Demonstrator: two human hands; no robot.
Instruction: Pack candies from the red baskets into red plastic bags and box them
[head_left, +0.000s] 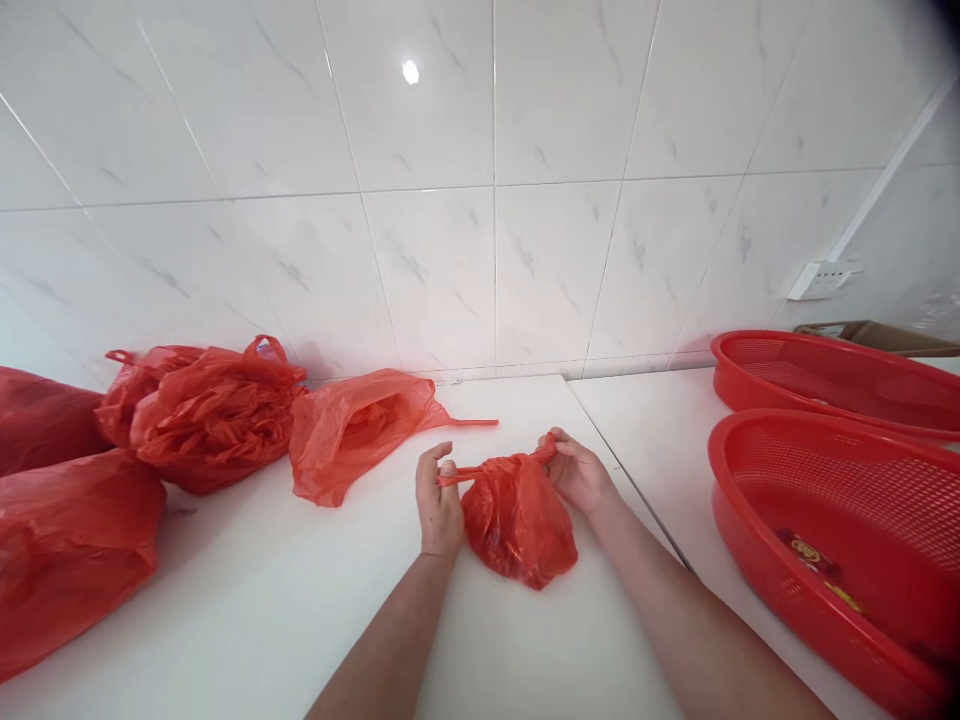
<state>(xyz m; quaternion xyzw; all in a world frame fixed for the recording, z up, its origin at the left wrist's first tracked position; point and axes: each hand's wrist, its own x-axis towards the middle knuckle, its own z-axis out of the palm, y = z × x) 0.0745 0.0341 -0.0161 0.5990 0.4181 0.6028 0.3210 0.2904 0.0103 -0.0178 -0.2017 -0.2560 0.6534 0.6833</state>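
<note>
A small filled red plastic bag (519,525) rests on the white table in front of me, its neck gathered and twisted at the top. My left hand (440,505) pinches one stretched handle of the bag between thumb and fingers. On the other side, my right hand (577,474) grips the opposite handle end with its fingertips. The two handles are drawn apart across the top of the bag, and what looks like a knot lies between them. Whatever is inside the bag cannot be made out through the plastic.
An open, slack red bag (367,430) lies behind to the left, beside a bundle of crumpled red bags (217,420). Fuller red bags (71,545) sit at far left. Two red plastic baskets (724,455) stand at right, the nearer holding small packets (810,555). A tiled wall (555,260) closes the back.
</note>
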